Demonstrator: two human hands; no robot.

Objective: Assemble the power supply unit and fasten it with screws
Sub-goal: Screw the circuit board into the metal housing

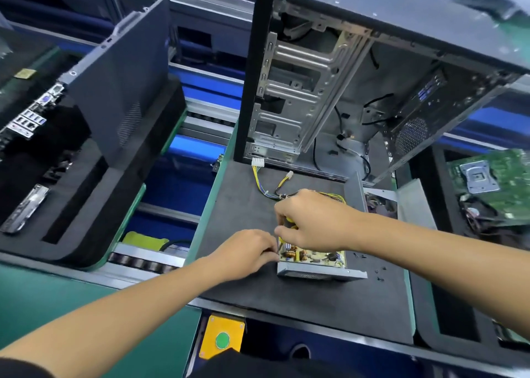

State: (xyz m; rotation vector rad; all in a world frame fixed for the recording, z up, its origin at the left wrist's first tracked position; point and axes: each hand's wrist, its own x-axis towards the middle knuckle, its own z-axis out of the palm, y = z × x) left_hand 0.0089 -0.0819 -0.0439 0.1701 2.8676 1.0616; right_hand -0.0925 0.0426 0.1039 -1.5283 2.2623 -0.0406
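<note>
Your right hand (311, 222) has its grip around a yellow-handled screwdriver (290, 223); your left hand (246, 253) pinches at the corner of the open grey metal power supply unit (315, 264).

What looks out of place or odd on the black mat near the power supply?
Several small black screws lie scattered loose on the black foam mat, right of the open grey metal power supply tray. They could roll off or get lost. The grey metal cover stands apart behind it, not yet fitted.
</note>
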